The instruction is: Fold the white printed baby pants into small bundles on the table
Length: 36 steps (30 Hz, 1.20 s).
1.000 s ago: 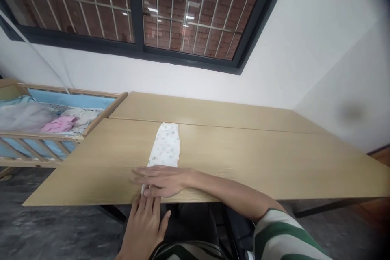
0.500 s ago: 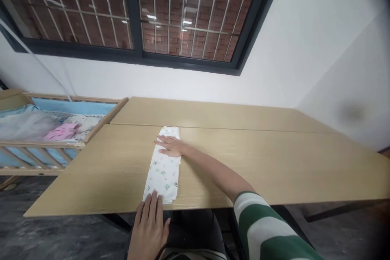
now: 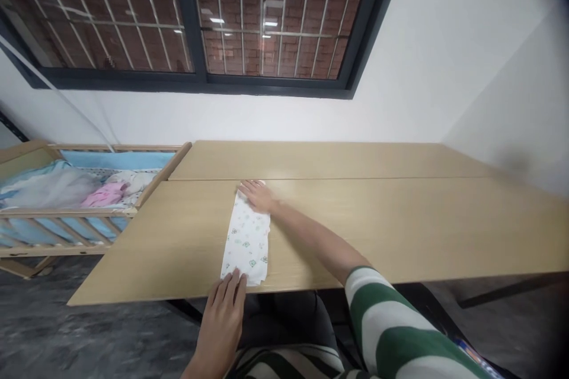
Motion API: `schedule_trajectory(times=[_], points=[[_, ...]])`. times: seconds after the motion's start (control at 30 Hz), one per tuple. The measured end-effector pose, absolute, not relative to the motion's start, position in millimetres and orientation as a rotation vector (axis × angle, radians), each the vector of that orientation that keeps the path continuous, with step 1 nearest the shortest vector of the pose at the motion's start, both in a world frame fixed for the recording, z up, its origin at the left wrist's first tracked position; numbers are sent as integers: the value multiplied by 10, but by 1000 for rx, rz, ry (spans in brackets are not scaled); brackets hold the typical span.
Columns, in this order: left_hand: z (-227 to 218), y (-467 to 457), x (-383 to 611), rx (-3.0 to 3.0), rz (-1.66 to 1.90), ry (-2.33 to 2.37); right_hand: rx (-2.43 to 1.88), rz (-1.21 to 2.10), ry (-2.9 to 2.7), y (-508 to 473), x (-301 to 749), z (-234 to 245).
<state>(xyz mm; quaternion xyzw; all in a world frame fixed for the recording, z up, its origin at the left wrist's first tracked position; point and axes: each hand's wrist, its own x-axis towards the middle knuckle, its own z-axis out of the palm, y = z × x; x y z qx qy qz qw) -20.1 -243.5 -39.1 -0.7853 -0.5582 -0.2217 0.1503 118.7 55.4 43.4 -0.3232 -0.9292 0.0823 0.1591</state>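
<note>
A narrow folded white cloth with small green prints point(image 3: 247, 238) lies lengthwise on the wooden table point(image 3: 355, 219). My right hand point(image 3: 258, 195) rests flat on the cloth's far end, fingers stretched out. My left hand point(image 3: 223, 315) sits at the table's near edge with its fingertips pressing the cloth's near end. Neither hand grips anything. A green and white striped sleeve covers my right upper arm.
A wooden baby cot point(image 3: 66, 201) with blue lining and pink and white clothes point(image 3: 106, 192) stands left of the table. A barred window point(image 3: 200, 18) and white wall lie behind. Grey floor point(image 3: 66, 337) lies below.
My right hand slid from the cloth's near end along it to its far end. My left hand stayed at the near end. The view shifted slightly.
</note>
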Motion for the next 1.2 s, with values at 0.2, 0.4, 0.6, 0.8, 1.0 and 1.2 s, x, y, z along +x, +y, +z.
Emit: schedule_trajectory(times=[0.2,0.4,0.6,0.8,1.0,1.2], points=[[-373,-2333,-521,-2468,-864,-1540,-903,556,-2602,-698,1613,616],[-352,-2353,-549,-2541,-976,-1484,-876,555,-2701,-1704,1973,384],[-23,-2635,-452,-2712,-1080,-1616,-951,654,-2559,-2052,2042,512],[551,-2450,-419,-2598,-1433,-1867,-926,968,-2270,-1915,2140,988],[876,-1379,-440,-2415,-1459,-2018,-968,930,-1981,-918,1910,898],[771,-453,-320,-2338,-1127,-2216,-1375,865,-1752,12,1645,533]])
